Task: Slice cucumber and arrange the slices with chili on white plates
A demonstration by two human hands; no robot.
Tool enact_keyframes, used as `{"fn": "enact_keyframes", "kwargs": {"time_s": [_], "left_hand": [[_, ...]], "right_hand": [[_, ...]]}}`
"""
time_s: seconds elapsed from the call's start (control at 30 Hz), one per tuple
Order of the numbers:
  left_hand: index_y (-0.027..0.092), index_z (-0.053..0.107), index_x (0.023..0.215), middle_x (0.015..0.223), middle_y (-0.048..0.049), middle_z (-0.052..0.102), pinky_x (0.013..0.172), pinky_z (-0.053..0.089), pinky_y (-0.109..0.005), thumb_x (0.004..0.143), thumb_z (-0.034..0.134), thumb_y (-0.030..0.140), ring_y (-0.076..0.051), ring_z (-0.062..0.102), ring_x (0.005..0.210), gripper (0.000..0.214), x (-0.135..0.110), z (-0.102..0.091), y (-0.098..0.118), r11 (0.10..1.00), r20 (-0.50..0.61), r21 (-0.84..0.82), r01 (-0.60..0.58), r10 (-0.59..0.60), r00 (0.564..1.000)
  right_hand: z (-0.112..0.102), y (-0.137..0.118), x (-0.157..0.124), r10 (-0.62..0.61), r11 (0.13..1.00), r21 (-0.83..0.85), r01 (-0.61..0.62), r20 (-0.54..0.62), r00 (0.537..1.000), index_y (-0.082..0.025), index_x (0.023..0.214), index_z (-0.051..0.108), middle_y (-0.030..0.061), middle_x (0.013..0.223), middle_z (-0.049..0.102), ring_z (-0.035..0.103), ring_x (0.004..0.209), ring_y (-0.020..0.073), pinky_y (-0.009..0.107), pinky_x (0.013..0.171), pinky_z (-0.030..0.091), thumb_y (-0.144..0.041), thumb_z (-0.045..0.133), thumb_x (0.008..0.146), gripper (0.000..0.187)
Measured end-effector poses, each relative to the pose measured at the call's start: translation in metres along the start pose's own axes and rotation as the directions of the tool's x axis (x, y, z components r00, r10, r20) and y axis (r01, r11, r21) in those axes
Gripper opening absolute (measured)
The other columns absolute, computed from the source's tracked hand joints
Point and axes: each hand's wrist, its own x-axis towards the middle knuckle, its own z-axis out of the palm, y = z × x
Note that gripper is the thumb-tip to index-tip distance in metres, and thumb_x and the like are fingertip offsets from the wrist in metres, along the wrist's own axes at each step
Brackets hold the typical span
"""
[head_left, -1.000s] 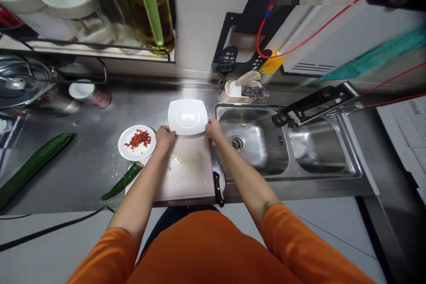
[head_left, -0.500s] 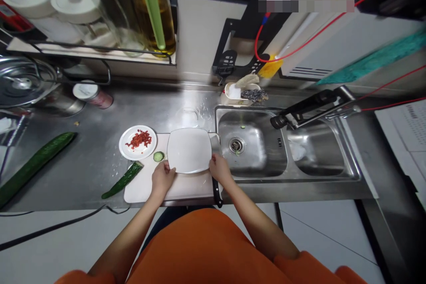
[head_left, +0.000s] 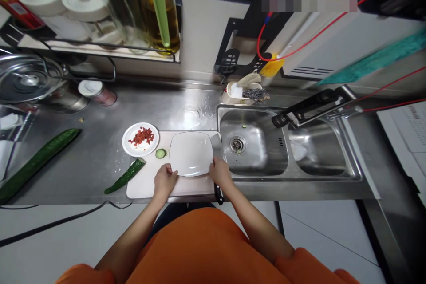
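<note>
A white, rounded-square plate (head_left: 191, 153) is over the white cutting board (head_left: 140, 188). My left hand (head_left: 165, 182) pinches its lower left edge, while my right hand (head_left: 220, 172) grips the lower right edge. Beneath my right hand the black handle of a knife (head_left: 218, 194) shows; its blade lies partly hidden along the board's right side. Left of the plate are a cucumber end piece (head_left: 160, 154) on the board and a cut length of cucumber (head_left: 125, 176) at the board's left edge. Behind these, a round white plate (head_left: 124, 140) bears chopped red bits (head_left: 142, 136).
A whole cucumber (head_left: 40, 164) lies far left on the steel counter. A double sink (head_left: 254, 142) with a faucet (head_left: 299, 111) is at right. A sponge holder (head_left: 233, 95) stands behind it. Bottles and jars (head_left: 159, 17) fill a rack above, with a lidded pot (head_left: 29, 80) below.
The plate in my hands has come slightly lower, toward my body, and its surface now catches a light reflection. The view has shifted a little. Both hands keep their hold.
</note>
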Motion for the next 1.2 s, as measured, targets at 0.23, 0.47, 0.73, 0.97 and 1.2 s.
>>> {"fn": "enact_keyframes", "kwargs": {"time_s": [0.23,0.47,0.73,0.97,1.2], "left_hand": [[0.019,0.057,0.089,0.077,-0.0015,0.062,0.071,0.044,-0.03,0.07,0.058,0.043,-0.018,0.06,0.071,0.031,0.003,-0.012,-0.007,1.0,-0.026,-0.029,0.005,-0.005,1.0],[0.014,0.059,0.101,0.087,-0.0105,0.065,0.078,0.045,-0.035,0.077,0.051,0.041,-0.023,0.06,0.081,0.037,0.034,-0.037,-0.019,0.988,-0.289,0.118,-0.099,0.129,0.949],[0.016,0.06,0.093,0.082,-0.0075,0.066,0.077,0.044,-0.033,0.076,0.052,0.035,-0.022,0.061,0.08,0.027,0.044,-0.035,-0.014,0.995,-0.275,0.085,-0.048,0.07,0.959],[0.019,0.057,0.083,0.078,-0.0035,0.064,0.075,0.043,-0.031,0.072,0.055,0.035,-0.019,0.059,0.075,0.019,0.045,-0.039,-0.01,0.999,-0.299,0.041,-0.028,0.039,0.953],[0.019,0.06,0.08,0.072,0.0002,0.063,0.068,0.041,-0.026,0.069,0.06,0.04,-0.014,0.055,0.065,0.024,0.047,-0.044,-0.012,0.988,-0.238,-0.148,0.051,-0.085,0.968]], "right_hand": [[-0.005,-0.005,-0.004,0.018,0.999,-0.04,-0.019,-0.007,1.0,-0.01,0.099,0.06,0.0142,0.098,0.062,0.057,0.09,0.0204,0.027,0.077,0.038,-0.014,0.042,0.086,0.022],[0.001,-0.002,-0.013,0.001,1.0,-0.028,-0.003,-0.063,0.998,-0.013,0.099,0.059,0.0129,0.1,0.059,0.057,0.086,0.0195,0.026,0.075,0.038,-0.015,0.042,0.086,0.021],[0.001,-0.002,-0.016,-0.006,1.0,-0.022,0.004,-0.078,0.997,-0.014,0.098,0.059,0.0113,0.098,0.059,0.057,0.084,0.0188,0.025,0.074,0.037,-0.015,0.043,0.086,0.02],[0.005,-0.002,-0.017,-0.007,0.999,-0.037,0.004,-0.093,0.996,-0.014,0.098,0.058,0.0119,0.1,0.058,0.057,0.087,0.0195,0.026,0.075,0.038,-0.016,0.044,0.086,0.019],[0.006,0.0,-0.017,0.008,0.999,0.044,-0.002,-0.136,0.991,-0.014,0.104,0.06,0.013,0.104,0.056,0.057,0.088,0.0205,0.029,0.079,0.04,-0.016,0.045,0.084,0.025]]}}
